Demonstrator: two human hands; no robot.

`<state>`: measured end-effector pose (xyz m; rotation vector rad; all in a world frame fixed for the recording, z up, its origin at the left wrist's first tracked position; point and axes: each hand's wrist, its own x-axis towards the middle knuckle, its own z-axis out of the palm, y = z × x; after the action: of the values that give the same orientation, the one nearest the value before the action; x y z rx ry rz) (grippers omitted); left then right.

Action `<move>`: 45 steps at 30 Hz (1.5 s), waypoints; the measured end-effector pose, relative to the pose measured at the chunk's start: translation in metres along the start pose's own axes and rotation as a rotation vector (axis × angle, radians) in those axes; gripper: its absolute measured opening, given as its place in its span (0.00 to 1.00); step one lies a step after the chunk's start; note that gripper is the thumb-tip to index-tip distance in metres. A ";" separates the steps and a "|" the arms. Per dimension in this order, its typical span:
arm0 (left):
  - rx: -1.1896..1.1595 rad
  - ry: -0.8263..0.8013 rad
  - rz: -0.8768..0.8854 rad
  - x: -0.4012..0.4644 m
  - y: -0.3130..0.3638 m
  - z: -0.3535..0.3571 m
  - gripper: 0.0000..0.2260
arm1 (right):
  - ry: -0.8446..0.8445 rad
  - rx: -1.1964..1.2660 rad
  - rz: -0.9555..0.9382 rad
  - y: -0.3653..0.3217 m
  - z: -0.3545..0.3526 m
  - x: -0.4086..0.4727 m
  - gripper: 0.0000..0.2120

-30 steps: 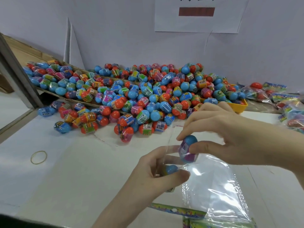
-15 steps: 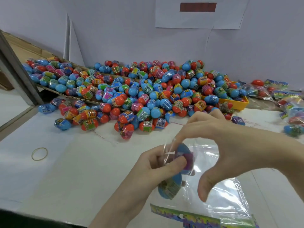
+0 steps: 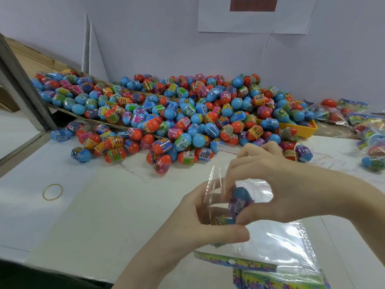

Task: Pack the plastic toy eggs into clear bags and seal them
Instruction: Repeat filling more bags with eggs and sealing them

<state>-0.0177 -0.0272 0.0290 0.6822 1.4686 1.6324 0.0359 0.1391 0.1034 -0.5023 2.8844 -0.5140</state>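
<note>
Both hands are working at the mouth of a clear bag (image 3: 277, 245) low in the centre. Left hand (image 3: 200, 217) is gripping the bag's open top edge, thumb lying across the front, fingers curled behind the film. Right hand (image 3: 277, 184) is coming in from the right, fingers and thumb pinching a blue-topped egg with a purple wrap (image 3: 240, 200) and holding it inside the bag mouth. Second egg (image 3: 224, 221), blue with a yellow-green wrap, is sitting lower in the bag, partly hidden by the left thumb.

White surface (image 3: 87, 215) is carrying everything. Pile of toy eggs (image 3: 177, 113), orange and blue with shrink-wrap labels, is spreading across the back of the surface against the pale wall (image 3: 156, 38). Left part of the pile is lying on a tilted cardboard sheet (image 3: 62, 113); right part is spilling over a yellow tray (image 3: 308, 130). Filled bags (image 3: 354, 122) are lying at the far right edge, one loose blue egg (image 3: 373, 162) just in front of them. White paper sign (image 3: 254, 15) with a dark red block is hanging on the wall up top. Printed header cards (image 3: 277, 278) are lying under the clear bag's bottom end, near the lower frame edge. Rubber band (image 3: 52, 191) is lying alone on the surface at left, well apart from the hands.
</note>
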 end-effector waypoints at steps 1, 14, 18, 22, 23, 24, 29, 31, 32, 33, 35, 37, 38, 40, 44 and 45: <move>0.032 -0.024 -0.033 0.000 -0.001 -0.002 0.26 | 0.046 -0.022 -0.031 0.000 -0.001 0.005 0.12; 0.070 0.157 -0.085 0.000 -0.009 0.002 0.20 | 0.012 0.000 0.036 0.007 0.006 -0.002 0.12; 0.011 0.132 -0.099 -0.001 -0.010 0.000 0.23 | 0.005 0.002 0.046 0.007 0.007 -0.004 0.12; -0.102 0.125 -0.166 -0.002 -0.012 -0.002 0.24 | -0.019 -0.052 0.036 0.007 0.007 -0.005 0.14; -0.109 0.124 -0.178 -0.002 -0.011 -0.003 0.23 | -0.001 0.016 0.050 0.006 0.006 -0.005 0.12; -0.102 0.118 -0.187 -0.002 -0.010 -0.003 0.21 | 0.013 0.067 0.067 0.005 0.005 -0.006 0.13; 0.019 0.117 -0.165 -0.004 -0.004 0.000 0.21 | 0.032 0.117 0.124 0.005 0.004 -0.009 0.14; 0.016 0.116 -0.146 -0.005 -0.004 0.001 0.21 | 0.020 0.144 0.120 0.005 0.002 -0.011 0.14; 0.006 0.117 -0.137 -0.005 -0.004 0.001 0.22 | 0.010 0.158 0.106 0.005 0.001 -0.011 0.13; -0.010 0.122 -0.131 -0.005 -0.005 0.001 0.23 | -0.003 0.172 0.089 0.005 0.000 -0.012 0.13; -0.048 0.144 -0.126 -0.005 -0.008 0.000 0.24 | -0.034 0.187 0.035 0.005 -0.001 -0.011 0.11; -0.109 0.172 -0.112 -0.004 -0.011 0.001 0.24 | -0.055 0.172 -0.009 0.005 0.000 -0.010 0.09; -0.159 0.186 -0.099 -0.003 -0.013 0.001 0.24 | -0.047 0.161 -0.017 0.005 0.001 -0.010 0.08; -0.274 0.217 -0.061 -0.002 -0.016 0.003 0.24 | 0.014 0.143 -0.015 0.005 0.003 -0.009 0.07; -0.358 0.183 -0.021 -0.002 -0.017 0.001 0.20 | 0.196 0.097 0.030 0.006 0.007 -0.008 0.10; -0.361 0.160 -0.020 -0.002 -0.017 0.000 0.21 | 0.210 0.098 0.041 0.007 0.007 -0.008 0.11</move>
<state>-0.0131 -0.0295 0.0130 0.3395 1.2354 1.9074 0.0427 0.1455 0.0954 -0.3953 3.0395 -0.7394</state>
